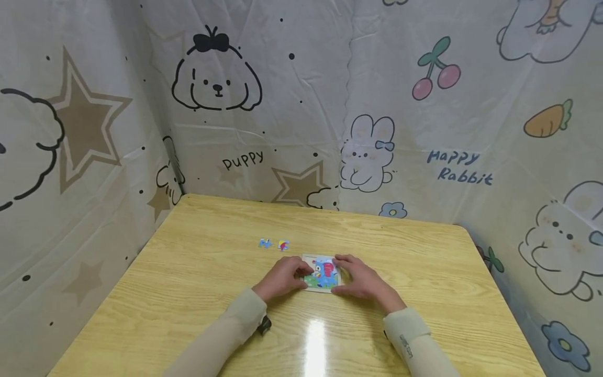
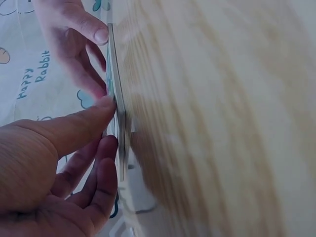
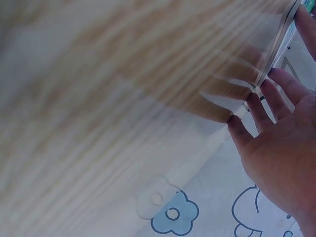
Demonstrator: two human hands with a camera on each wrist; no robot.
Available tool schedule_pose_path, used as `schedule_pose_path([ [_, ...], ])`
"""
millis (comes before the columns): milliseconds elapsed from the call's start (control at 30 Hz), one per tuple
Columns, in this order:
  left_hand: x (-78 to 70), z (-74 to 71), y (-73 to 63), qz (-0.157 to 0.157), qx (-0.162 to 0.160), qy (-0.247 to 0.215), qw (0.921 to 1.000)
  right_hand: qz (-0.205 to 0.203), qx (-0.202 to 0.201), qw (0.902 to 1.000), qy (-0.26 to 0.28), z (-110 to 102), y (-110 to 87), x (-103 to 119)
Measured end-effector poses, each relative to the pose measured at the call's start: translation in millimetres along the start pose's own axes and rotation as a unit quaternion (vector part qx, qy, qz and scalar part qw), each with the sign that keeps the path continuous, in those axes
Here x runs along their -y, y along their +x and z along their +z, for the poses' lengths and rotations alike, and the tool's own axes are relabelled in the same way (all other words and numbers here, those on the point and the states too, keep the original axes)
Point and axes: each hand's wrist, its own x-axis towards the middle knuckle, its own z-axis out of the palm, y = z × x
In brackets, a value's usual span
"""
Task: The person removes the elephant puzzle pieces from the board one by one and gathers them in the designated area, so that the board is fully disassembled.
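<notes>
Woodgrain, yellow and glossy, runs across the tabletop [image 1: 212, 225] I see through the head camera, its smooth finish throwing back a white streak of light. Wrinkled pale cloth [image 1: 301, 78] hangs around its far side and flanks, printed with outlined puppies, rabbits, stars and flowers. Between the two hands, flat on the wood, I have the jigsaw puzzle [image 1: 322, 275], a small, nearly square panel set in a pale wooden frame [image 1: 320, 290]; from the left wrist, its edge reads as thin, straight and layered. A blue cartoon animal fills most of the picture, with a pinkish-red patch at its upper right and green along the bottom, while the upper left corner shows plain pale backing. Beyond the frame and to its left, near each other but apart, lie two knobbly loose pieces: a blue-and-white piece [image 1: 265, 243] and a red, yellow and blue piece [image 1: 282, 246]. My left hand [image 1: 282, 277] grips the frame's left edge, thumb and curled fingers against it. My right hand [image 1: 363, 278] is spread along the right side, fingers only slightly bent, thumb by the near corner and index finger by the far one; how firmly it presses, I cannot tell. Matte cream sleeves [image 1: 245, 309] cover both forearms.
</notes>
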Motion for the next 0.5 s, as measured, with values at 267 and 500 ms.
schedule_pose_path([
  [267, -1.7, -1.8, -1.2, 0.000, 0.005, -0.005, 1.0000, -0.001, -0.002, 1.0000, -0.001, -0.7, -0.5, 1.7],
  [500, -1.6, -1.5, -1.0, 0.004, 0.006, 0.009, 0.9999, 0.001, 0.002, 1.0000, 0.000, -0.5, 0.4, 0.9],
])
